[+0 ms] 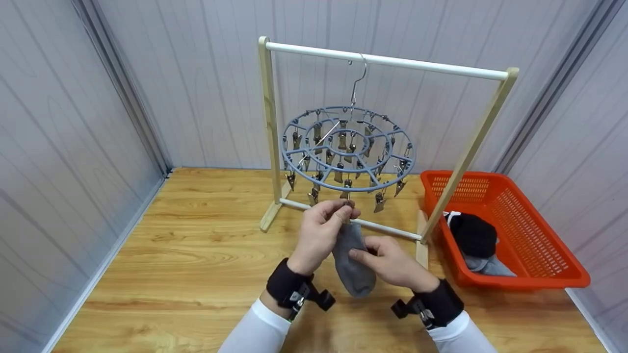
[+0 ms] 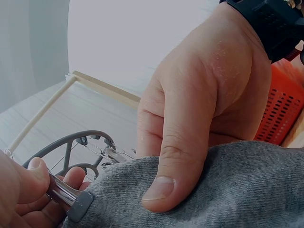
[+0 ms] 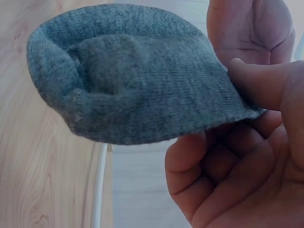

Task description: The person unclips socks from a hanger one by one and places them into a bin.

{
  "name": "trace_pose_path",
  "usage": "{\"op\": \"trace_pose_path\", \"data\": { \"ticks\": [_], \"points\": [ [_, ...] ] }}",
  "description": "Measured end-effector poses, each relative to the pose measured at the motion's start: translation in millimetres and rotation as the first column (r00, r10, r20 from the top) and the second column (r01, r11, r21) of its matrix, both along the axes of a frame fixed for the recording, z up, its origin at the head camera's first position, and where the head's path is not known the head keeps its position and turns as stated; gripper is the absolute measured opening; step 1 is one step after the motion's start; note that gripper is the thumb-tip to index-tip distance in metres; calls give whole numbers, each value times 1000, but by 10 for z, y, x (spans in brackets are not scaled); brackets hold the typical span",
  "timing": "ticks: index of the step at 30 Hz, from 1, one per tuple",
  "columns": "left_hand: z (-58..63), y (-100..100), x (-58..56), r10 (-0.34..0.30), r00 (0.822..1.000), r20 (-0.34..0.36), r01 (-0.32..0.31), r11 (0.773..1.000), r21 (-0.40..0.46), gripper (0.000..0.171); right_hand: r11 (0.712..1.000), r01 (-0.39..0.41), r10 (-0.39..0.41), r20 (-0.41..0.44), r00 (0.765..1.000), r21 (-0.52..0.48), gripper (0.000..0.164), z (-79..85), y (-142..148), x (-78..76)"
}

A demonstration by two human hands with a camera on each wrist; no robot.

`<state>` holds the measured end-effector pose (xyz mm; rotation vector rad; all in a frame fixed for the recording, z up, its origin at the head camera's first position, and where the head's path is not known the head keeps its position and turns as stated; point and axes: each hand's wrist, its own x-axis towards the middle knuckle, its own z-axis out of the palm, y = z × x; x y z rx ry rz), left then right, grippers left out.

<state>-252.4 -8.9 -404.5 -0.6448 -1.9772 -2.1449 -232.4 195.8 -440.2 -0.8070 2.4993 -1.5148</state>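
Observation:
A grey sock (image 1: pixel 354 260) hangs toe-down in front of the round clip hanger (image 1: pixel 348 189). My left hand (image 1: pixel 319 230) pinches a metal clip (image 2: pixel 64 192) at the sock's upper edge; the clip's grey-padded tip meets the fabric in the left wrist view. Whether its jaws grip the sock, I cannot tell. My right hand (image 1: pixel 392 260) holds the sock by its side, thumb in front and fingers behind. In the right wrist view the sock (image 3: pixel 142 80) spreads out from the right hand (image 3: pixel 237 175), its toe end folded inward.
The hanger, bearing several metal clips, hangs by a hook from the white rod (image 1: pixel 431 67) of a wooden stand (image 1: pixel 270 122). To the right, behind one stand leg, an orange basket (image 1: pixel 544 235) contains a black item (image 1: pixel 473 235) and grey fabric (image 1: pixel 490 266). Walls enclose the wooden tabletop (image 1: pixel 186 255).

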Motion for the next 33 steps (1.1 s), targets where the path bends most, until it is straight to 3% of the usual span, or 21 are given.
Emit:
{"op": "trace_pose_path", "data": {
  "ticks": [8, 14, 23, 25, 27, 30, 31, 33],
  "points": [
    [-1, -9, -8, 4, 1000, -6, -4, 998, 59, 20, 1000, -13, 14, -14, 1000, 28, 18, 18, 9, 12],
    [1, -15, -18, 5, 1000, -25, -3, 998, 58, 19, 996, -22, 25, -31, 999, 90, 26, 17, 59, -8],
    [-2, -4, -13, 0, 1000, -13, 1, 996, 91, 21, 987, 19, -12, -43, 999, 159, 27, 70, 159, -14],
    [1, -5, -11, 11, 1000, -19, -9, 997, 73, 21, 986, 31, -24, -47, 999, 161, 28, 85, 177, -12],
    [8, -12, -8, 41, 998, -53, -40, 999, 4, 20, 986, 42, -34, -52, 998, 162, 29, 97, 195, -12],
    [22, -26, 5, 119, 979, -163, -145, 977, -158, 20, 986, 53, -42, -67, 997, 157, 27, 119, 221, -10],
    [26, -32, 14, 148, 965, -217, -196, 957, -215, 22, 987, 51, -40, -72, 997, 150, 26, 127, 229, -10],
    [30, -39, 28, 205, 912, -356, -318, 901, -295, 26, 989, 50, -40, -77, 996, 142, 22, 145, 244, -11]
  ]
}}
